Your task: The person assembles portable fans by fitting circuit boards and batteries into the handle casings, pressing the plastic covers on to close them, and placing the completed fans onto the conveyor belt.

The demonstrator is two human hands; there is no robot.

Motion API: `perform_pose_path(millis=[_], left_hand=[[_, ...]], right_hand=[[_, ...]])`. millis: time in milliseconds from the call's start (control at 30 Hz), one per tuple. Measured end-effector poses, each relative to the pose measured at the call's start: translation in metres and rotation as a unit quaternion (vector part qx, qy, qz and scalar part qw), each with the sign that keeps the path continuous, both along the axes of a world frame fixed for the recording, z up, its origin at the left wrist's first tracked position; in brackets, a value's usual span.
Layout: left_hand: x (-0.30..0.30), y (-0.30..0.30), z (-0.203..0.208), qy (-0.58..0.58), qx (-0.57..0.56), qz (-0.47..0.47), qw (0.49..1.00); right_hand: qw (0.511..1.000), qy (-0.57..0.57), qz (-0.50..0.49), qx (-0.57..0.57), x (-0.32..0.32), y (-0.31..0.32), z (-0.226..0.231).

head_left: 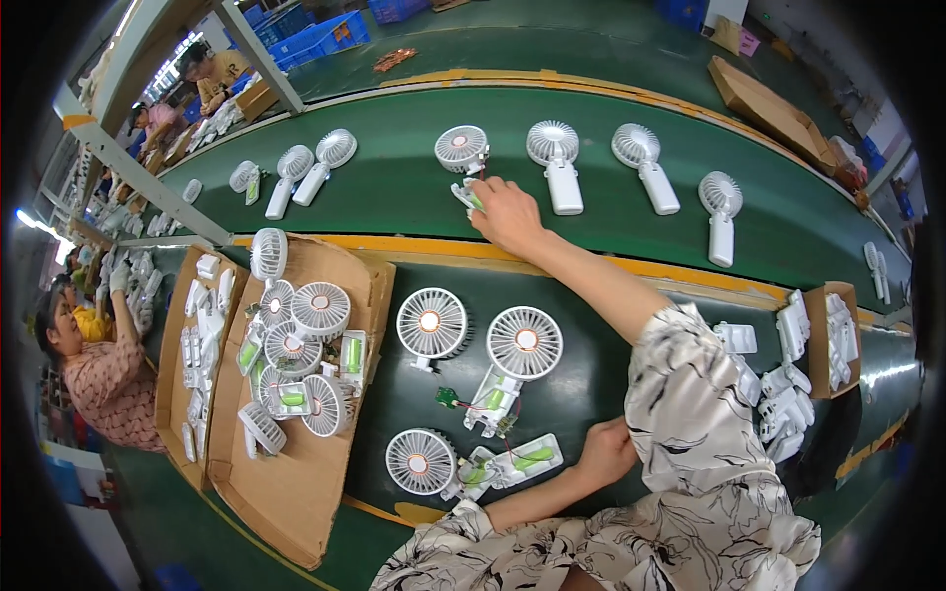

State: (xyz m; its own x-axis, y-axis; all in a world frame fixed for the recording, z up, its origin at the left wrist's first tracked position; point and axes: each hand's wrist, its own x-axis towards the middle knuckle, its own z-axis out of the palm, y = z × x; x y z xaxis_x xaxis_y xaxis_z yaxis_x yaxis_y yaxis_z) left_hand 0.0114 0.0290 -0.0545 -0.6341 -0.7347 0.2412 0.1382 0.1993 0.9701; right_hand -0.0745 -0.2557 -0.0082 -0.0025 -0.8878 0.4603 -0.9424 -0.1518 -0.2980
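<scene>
My right hand [507,215] reaches across to the green conveyor belt, closed on the opened white handle of a handheld fan [461,148]. Its round head lies just beyond my fingers. My left hand [606,453] is curled closed near the bench surface, beside my right sleeve; whatever it may hold is hidden. To its left are an opened fan [524,343] with a green battery and loose wires, a second opened fan [421,461] with its handle spread apart, and a fan head [432,323]. A small green circuit board [446,397] hangs on wires.
A cardboard tray [286,502] on the left carries several opened fans; another tray [168,394] holds white casings. More casings [785,409] pile up at right beside a small carton [818,345]. Closed fans [566,187] stand spaced along the belt. A co-worker [108,369] sits at far left.
</scene>
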Motion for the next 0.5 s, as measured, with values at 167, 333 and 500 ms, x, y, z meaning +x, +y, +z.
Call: perform_pose_path(millis=[167,333,500], left_hand=[[0.002,-0.002,0.007,0.001,0.077,0.020,0.997],[0.002,-0.032,0.024,0.216,0.432,-0.058,0.874],[-0.004,-0.035,0.034,0.202,0.468,0.000,0.860]], right_hand=[[0.993,-0.109,-0.013,-0.048,-0.030,0.111,0.030],[0.985,-0.166,-0.026,-0.045,-0.038,0.219,0.034],[0.989,-0.142,-0.041,-0.003,-0.022,0.304,0.022]])
